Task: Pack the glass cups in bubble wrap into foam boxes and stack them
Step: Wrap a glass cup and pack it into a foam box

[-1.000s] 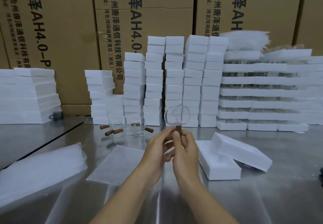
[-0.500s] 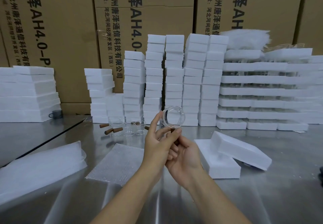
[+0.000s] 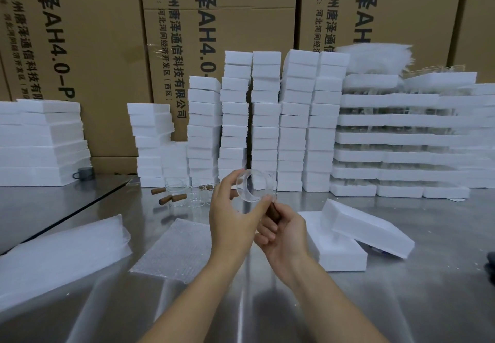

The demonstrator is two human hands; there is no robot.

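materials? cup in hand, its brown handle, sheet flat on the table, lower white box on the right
cup: clear glass by the look, glossy; the foam stacks behind show through it.
handle: brown, matte, probably wood; too small for grain.
sheet: translucent bubble wrap, dimpled texture.
box: white foam, matte, likely polystyrene.

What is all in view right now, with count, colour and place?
held glass cup: one, clear with brown handle, between both hands
loose glass cups: several, clear with brown handles, table, left of the hands
bubble wrap sheet: one, translucent, flat on table
sheet pile: one, whitish, table's left edge
open foam box: one, white, right of hands, lid leaning on it
foam box stacks: many, white, back of table
cartons: several, brown, behind stacks
left hand: holds the cup's rim
right hand: grips the cup's handle
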